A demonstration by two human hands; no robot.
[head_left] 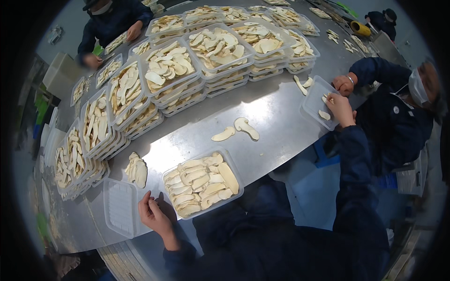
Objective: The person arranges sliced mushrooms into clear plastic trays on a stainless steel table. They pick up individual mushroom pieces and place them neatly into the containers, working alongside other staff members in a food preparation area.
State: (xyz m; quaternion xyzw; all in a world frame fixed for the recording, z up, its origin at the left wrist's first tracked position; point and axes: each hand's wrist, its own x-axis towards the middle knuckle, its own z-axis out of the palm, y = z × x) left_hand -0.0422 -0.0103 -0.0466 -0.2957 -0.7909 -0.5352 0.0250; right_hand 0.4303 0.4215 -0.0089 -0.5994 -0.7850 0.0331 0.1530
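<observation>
My left hand (pixel 155 218) is at the table's front edge with its fingers loosely bent and apart, holding nothing. It lies between an empty clear plastic tray (pixel 110 206) and a tray (pixel 237 191) packed with rows of pale mushroom slices. My right hand (pixel 342 110) reaches far right over another clear tray (pixel 313 112). Its fingertips pinch a small mushroom slice (pixel 324 99) there, and another slice (pixel 324 115) lies lower in that tray. Two loose mushroom slices (pixel 246 128) rest mid-table, and a small heap of slices (pixel 136 170) sits beyond my left hand.
Stacked trays of mushroom slices (pixel 173 68) fill the far and left parts of the metal table (pixel 206 116). A co-worker's hand (pixel 344 85) is close beside my right hand. Another person (pixel 115 28) works across the table at the far left.
</observation>
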